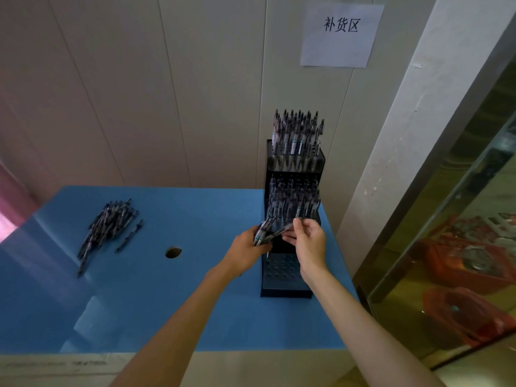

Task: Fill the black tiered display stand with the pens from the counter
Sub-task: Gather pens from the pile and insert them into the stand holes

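Pens, slim dark-barrelled plastic ones: bunch [264, 233] gripped in left hand [245, 254], right hand [307, 241] fingers pinching one, long axis toward 2 o'clock. Black tiered plastic display stand [290, 208] at 3 o'clock on blue surface [195, 303]: upper two tiers filled, bottom holes empty. Loose pile [109, 227] left at 9 o'clock, pointing toward 1 o'clock.

Both bare forearms rise from the bottom edge of the frame and converge just right of centre. The left hand [245, 251] has its back to the camera, fingers curled round a small bundle of dark clear-barrelled pens [265, 233]. The right hand [307, 238], just beside it and slightly higher, bends at the wrist, thumb and fingertips pinching one pen of that bundle
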The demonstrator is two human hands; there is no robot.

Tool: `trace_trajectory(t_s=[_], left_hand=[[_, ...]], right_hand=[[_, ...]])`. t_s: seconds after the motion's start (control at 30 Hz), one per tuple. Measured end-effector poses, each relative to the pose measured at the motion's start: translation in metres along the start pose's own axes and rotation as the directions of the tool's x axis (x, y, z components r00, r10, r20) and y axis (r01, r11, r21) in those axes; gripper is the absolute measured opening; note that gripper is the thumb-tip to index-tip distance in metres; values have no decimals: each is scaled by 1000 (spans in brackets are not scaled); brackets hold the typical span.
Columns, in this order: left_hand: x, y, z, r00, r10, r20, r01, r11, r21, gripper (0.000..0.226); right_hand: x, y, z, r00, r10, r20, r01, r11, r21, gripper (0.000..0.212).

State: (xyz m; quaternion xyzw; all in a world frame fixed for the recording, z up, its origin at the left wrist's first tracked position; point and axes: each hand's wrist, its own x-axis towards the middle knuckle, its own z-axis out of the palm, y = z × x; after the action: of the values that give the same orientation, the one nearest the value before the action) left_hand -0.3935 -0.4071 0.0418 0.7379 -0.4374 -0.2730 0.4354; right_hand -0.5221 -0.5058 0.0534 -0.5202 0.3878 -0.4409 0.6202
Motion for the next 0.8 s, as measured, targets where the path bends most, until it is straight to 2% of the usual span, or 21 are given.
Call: trace_trajectory(t_s=[0.07,0.13,0.23,0.3,0.37,0.5,0.8], left_hand=[[-1,-3,-3,1000,-5,-13,5,1000,11,11],[-2,-10,-7,998,-17,-54,18,1000,8,16],[-3,-10,-14,992,-30,-121,27,999,-32,24],[-3,-7,-17,990,-41,-135,31,996,-78,21],[-4,-5,-19,989,-35,-145,19,994,-112,20],[-1,-9,-21,984,-42,-171,28,996,-88,41],[-3,-14,-25,983,-106,-147,88,988,-129,36]], right_hand=[[5,-3,-3,996,-44,-72,42,999,-25,14],[10,-5,-10,985,-149,-89,136,982,-133,13],[9,-1,-17,936,-348,52,339,854,-394,9],[8,7,-17,903,-403,150,422,765,-487,7],[8,15,-15,887,-419,195,455,717,-528,5],[9,22,-15,881,-412,233,467,675,-571,4],[7,34,-13,874,-371,314,485,626,-610,10]])
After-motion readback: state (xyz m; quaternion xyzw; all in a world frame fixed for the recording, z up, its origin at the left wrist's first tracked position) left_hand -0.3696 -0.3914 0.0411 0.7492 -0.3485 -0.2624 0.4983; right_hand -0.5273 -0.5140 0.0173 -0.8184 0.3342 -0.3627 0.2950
